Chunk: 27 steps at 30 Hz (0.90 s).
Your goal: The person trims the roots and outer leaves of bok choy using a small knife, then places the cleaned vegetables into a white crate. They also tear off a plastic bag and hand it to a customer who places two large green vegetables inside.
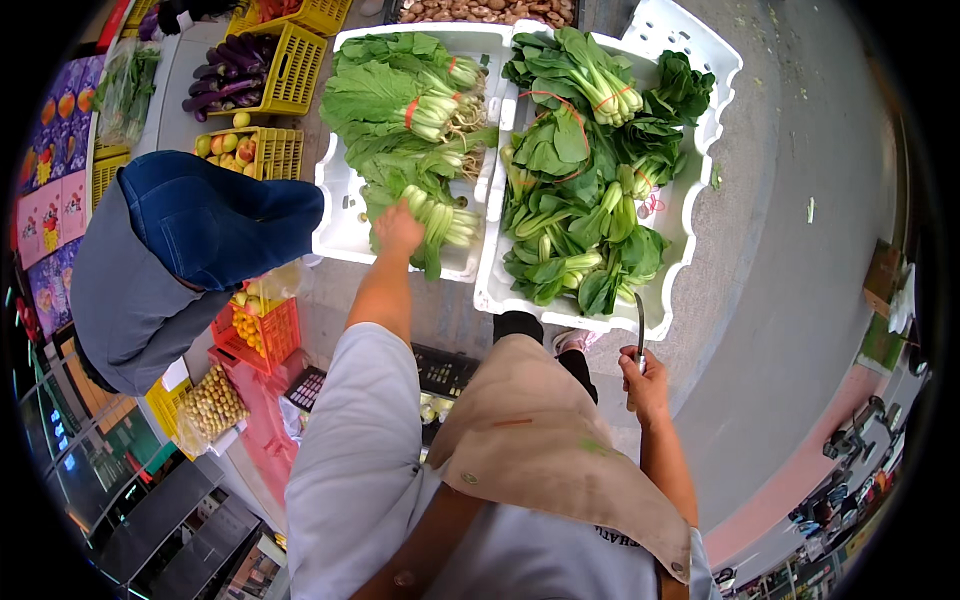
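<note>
My left hand point(400, 227) reaches into a white foam crate point(324, 238) and touches a bunch of leafy greens with pale stalks point(444, 216). Its fingertips are partly lost among the leaves, so I cannot tell how firmly it grips. Behind that bunch lie rooted greens point(435, 116) tied with red bands. In my right hand point(646, 382) is a knife with a slim curved blade point(640, 322), pointing away from me beside the near right corner of a second foam crate point(679, 289). That crate holds bok choy point(615, 206), some of it tied with red bands.
A person in dark jeans point(202, 217) bends over at the left. Yellow crates hold eggplants point(232, 71) and apples point(232, 150). A red crate point(281, 334) with orange fruit stands nearer me. Mushrooms point(487, 11) are at the far edge; grey pavement point(795, 285) runs along the right.
</note>
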### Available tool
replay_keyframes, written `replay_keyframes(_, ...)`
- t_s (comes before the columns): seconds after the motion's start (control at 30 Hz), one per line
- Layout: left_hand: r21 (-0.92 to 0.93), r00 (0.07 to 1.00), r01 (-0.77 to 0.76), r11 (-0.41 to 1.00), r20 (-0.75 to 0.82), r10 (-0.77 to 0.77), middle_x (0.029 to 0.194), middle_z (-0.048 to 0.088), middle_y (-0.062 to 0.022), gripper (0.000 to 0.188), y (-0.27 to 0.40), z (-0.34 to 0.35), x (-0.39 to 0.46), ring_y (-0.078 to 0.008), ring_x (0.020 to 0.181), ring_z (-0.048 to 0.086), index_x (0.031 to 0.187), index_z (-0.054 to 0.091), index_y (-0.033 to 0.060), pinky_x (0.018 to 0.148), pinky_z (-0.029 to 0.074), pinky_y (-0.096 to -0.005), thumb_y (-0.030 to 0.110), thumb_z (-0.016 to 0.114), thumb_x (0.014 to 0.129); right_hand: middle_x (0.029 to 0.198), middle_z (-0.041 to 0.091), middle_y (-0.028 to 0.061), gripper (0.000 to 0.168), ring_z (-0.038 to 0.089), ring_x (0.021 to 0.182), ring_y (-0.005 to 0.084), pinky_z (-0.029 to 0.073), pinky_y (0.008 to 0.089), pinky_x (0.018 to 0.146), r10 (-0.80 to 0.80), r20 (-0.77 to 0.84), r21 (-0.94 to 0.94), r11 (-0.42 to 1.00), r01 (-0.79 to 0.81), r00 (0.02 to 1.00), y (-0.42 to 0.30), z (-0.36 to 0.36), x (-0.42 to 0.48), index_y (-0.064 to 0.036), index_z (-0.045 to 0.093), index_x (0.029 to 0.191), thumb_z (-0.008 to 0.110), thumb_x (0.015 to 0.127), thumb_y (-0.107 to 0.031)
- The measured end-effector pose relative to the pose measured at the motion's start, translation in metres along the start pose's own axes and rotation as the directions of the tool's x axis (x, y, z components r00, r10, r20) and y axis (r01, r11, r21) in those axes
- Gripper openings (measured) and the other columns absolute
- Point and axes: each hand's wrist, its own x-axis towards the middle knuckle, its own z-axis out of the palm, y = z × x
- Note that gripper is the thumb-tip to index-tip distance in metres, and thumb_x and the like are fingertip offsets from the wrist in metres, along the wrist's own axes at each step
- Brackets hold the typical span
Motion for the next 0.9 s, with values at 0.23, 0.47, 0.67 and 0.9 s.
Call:
replay_keyframes(0.23,-0.143,0.729,-0.58,0.802,-0.531,0.432,0.108,0.048,-0.0113,0.03,0.077,-0.002,-0.049,-0.0302,0.102,0.045,0.103,0.051,0.0073,0.089,0.033,-0.0405,0.009,0.055,0.074,0.059,0.046,-0.0046,0.012,0.04,0.048,0.0042,0.035,0.0206,0.043,0.018,-0.067,0.133,0.991,-0.009,0.998,0.009,-0.007,0.01,-0.005,0.059,0.086,0.061,0.08,-0.016)
replay_keyframes(0.47,-0.218,0.684,-0.722,0.656,-0.082,0.725,0.104,0.054,-0.0099,0.038,0.2,0.087,-0.13,-0.0272,0.1,0.05,0.106,0.052,0.0079,0.083,0.04,-0.0389,0.019,0.066,0.072,0.058,0.046,-0.0045,0.012,0.04,0.047,0.004,0.034,0.0201,0.043,0.038,-0.095,0.208,0.978,-0.018,0.995,0.035,-0.028,0.001,-0.005,0.059,0.086,0.061,0.08,-0.015)
replay_keyframes(0.67,-0.118,0.873,-0.46,0.88,0.12,0.472,0.11,0.053,-0.0124,0.051,0.231,0.11,-0.136,-0.0295,0.102,0.051,0.112,0.049,0.0062,0.083,0.041,-0.0399,0.024,0.069,0.069,0.058,0.045,-0.0044,0.016,0.041,0.048,0.0051,0.033,0.0201,0.044,0.053,-0.102,0.214,0.976,-0.03,0.993,0.063,-0.048,-0.023,-0.004,0.059,0.091,0.06,0.081,-0.016)
replay_keyframes(0.9,-0.797,0.62,-0.23,0.558,0.323,0.716,0.107,0.051,-0.0068,0.043,0.233,0.055,-0.181,-0.015,0.093,0.051,0.12,0.038,0.0039,0.079,0.041,-0.0256,0.014,0.057,0.083,0.063,0.053,0.0045,0.018,0.05,0.058,0.0172,0.04,0.0311,0.053,-0.39,-0.279,-0.063,0.919,0.389,0.877,0.083,-0.076,-0.042,-0.001,0.06,0.085,0.065,0.076,-0.016)
